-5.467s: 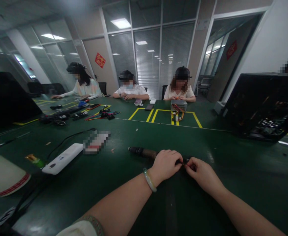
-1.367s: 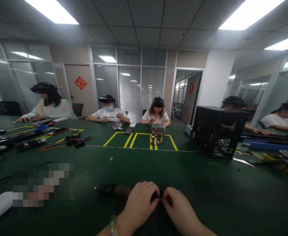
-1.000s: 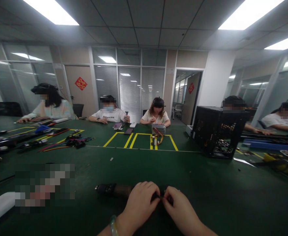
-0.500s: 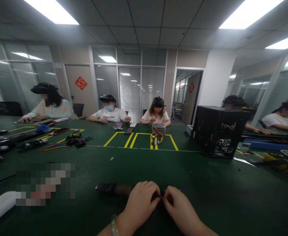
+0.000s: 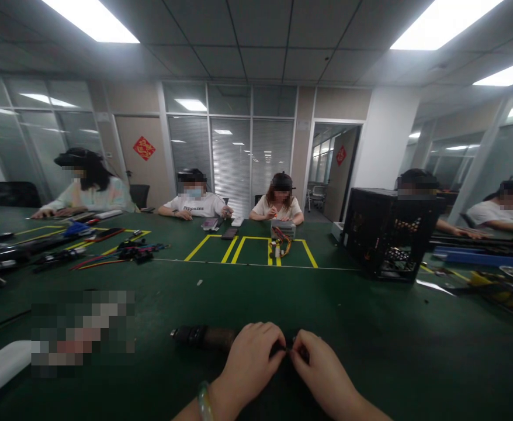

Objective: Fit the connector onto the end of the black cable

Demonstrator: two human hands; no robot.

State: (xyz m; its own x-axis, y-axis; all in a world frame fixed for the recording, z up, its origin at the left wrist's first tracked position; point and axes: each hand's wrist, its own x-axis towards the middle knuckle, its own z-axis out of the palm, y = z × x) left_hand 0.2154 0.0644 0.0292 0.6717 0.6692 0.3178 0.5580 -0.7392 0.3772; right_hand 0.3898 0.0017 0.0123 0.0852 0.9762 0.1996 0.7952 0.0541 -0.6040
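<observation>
My left hand (image 5: 256,354) and my right hand (image 5: 320,365) meet low in the middle of the view, fingertips almost touching. Both are closed in a pinch on something small and dark between them, mostly hidden by the fingers. A dark cylindrical tool (image 5: 219,338) with a metal tip at its left end lies on the green table (image 5: 186,380). Its right part disappears behind my left hand, so I cannot tell whether the pinched part belongs to it. A bangle circles my left wrist.
A black computer case (image 5: 366,234) stands at the right. Cables (image 5: 134,251) and dark tools lie at the left, near a white object (image 5: 2,368). Several people sit around the table. A power supply (image 5: 283,227) with coloured wires stands opposite, by yellow tape lines (image 5: 199,248).
My right hand's fingers have shifted very slightly. Both hands otherwise keep the same pinched pose, and the dark cylindrical tool stays in place.
</observation>
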